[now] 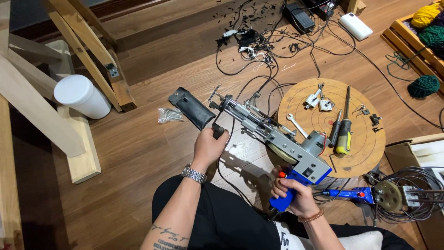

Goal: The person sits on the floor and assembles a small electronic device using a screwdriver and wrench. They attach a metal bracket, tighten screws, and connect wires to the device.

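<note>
Listing first what is cut off or unclear: a second blue-handled machine [370, 194] at lower right runs partly under a tangle of grey wire; a cardboard box [428, 153] and a crate of yarn balls [428, 23] are cropped by the right edge; the contents of a small clear bag [169, 115] cannot be made out.

Surface and room: wooden plank floor [138, 157], with a timber frame [69, 92] at left and a white tub [82, 96] resting against it. Black cables and scraps [259, 41] are strewn at top centre. A round wooden board [351, 153] carries a yellow-handled screwdriver [343, 134], a spanner [296, 125] and small metal parts. A black pouch [192, 108] lies on the floor.

Held item: a tufting gun [277, 139], grey metal with a blue grip, raised just above the floor between the person's knees and the board, nose pointing up-left.

Left hand [209, 147]: fingers closed round the black front handle. Right hand [293, 192]: fingers wrapped round the blue pistol grip, gripping it.
</note>
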